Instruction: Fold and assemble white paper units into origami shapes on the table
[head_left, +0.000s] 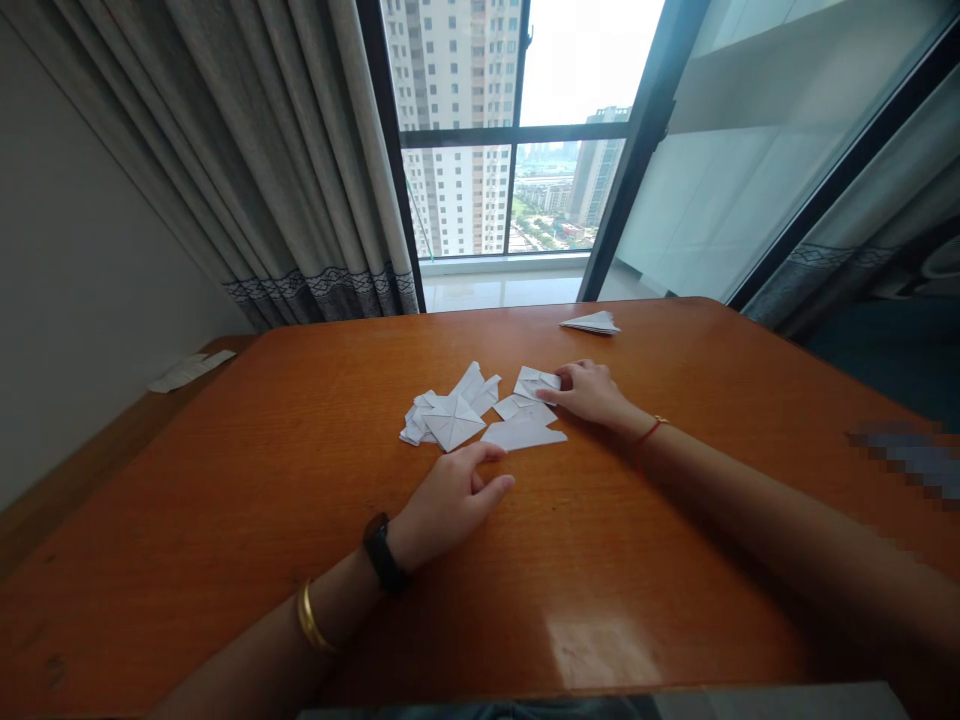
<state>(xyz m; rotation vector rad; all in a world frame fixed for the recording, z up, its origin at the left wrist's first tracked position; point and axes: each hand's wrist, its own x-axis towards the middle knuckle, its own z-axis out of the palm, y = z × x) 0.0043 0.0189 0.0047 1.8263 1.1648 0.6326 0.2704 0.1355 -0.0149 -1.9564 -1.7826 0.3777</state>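
Note:
Several folded white papers lie in two groups on the orange-brown wooden table (247, 500). In the left group, a creased square paper (454, 423) rests on top of other folded pieces. The right group has a flat strip of paper (523, 434) nearest me and a folded paper (534, 383) at its far end. My right hand (592, 393) pinches the right edge of that far paper between thumb and fingers. My left hand (454, 500) is just in front of the papers, thumb and fingers apart, holding nothing.
A folded white paper wedge (592, 323) lies near the table's far edge. More paper (191, 370) sits on a ledge at the left. Beyond the table are a grey curtain (300, 180) and a window. A blurred patch covers something at the right.

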